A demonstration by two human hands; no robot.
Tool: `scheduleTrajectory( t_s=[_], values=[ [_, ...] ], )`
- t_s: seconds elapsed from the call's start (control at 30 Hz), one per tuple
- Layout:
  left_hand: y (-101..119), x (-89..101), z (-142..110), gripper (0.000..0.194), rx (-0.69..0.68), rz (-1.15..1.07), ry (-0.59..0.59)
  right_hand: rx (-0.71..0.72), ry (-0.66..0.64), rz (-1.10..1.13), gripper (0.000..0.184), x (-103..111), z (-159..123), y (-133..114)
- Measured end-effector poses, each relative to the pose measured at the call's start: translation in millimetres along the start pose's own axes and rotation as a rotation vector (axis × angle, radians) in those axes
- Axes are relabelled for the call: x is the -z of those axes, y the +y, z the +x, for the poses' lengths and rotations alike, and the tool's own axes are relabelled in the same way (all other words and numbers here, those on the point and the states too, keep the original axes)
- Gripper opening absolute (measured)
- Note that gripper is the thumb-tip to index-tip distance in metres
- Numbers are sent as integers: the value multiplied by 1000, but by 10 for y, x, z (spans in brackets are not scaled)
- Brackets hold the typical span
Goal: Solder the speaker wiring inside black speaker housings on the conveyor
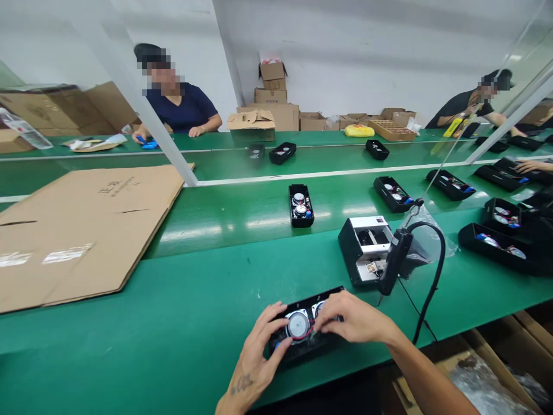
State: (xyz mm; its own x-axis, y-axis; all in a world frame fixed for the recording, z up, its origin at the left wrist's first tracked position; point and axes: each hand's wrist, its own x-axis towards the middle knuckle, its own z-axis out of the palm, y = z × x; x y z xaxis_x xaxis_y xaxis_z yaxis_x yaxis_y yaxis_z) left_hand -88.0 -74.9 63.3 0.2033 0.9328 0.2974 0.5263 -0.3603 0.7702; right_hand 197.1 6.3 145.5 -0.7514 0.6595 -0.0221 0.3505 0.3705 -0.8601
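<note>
A black speaker housing (307, 351) lies slightly tilted on the green bench right before me. Inside it are two round silver speaker drivers; the left driver (298, 325) shows whole, while my fingers partly cover the right driver (318, 308). My left hand (263, 346) grips the housing's left end, its thumb and fingers curved around the left driver. Over the right half of the housing, my right hand (352, 317) has thumb and forefinger pinched together beside the red wires (310, 331) between the drivers. Whatever sits in that pinch is too small to make out.
An electric screwdriver (395, 262) hangs right of my hands, near a black-and-white screw feeder (367, 248). Flattened cardboard (86, 230) covers the left. Several speaker housings (301, 206) lie on the line beyond. Two co-workers sit opposite; another person's hand (536, 166) reaches in at right.
</note>
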Motion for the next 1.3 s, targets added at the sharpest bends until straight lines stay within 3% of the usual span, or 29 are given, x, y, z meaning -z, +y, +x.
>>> scheduleTrajectory(
  t_s=[0.07, 0.17, 0.23, 0.37, 0.47, 0.6, 0.83, 1.03, 1.3],
  values=[
    [29, -38, 39, 21, -101, 59, 16, 60, -9, -77, 24, -119, -142, 52],
    [143, -52, 80, 40, -229, 168, -8, 87, 73, -210, 26, -344, -238, 109],
    [250, -28, 89, 41, -249, 236, -49, 74, 90, -301, 29, -478, -235, 104],
    [373, 18, 56, 29, -220, 365, -186, 6, -21, -466, 31, -622, -171, -25],
    [311, -31, 8, 30, -232, 440, -243, -43, -103, -546, 27, -621, -136, -141],
    [163, -165, -46, 27, -260, 474, -192, -44, -153, -541, 29, -600, -125, -169],
    [98, -231, -58, 26, -294, 487, -172, -36, -77, -470, 37, -700, -164, -37],
    [86, -251, -65, 28, -322, 486, -110, -19, -143, -385, 41, -616, -102, 59],
    [120, -232, -15, 20, -307, 498, -201, -27, -129, -404, 30, -612, -111, 40]
  ],
)
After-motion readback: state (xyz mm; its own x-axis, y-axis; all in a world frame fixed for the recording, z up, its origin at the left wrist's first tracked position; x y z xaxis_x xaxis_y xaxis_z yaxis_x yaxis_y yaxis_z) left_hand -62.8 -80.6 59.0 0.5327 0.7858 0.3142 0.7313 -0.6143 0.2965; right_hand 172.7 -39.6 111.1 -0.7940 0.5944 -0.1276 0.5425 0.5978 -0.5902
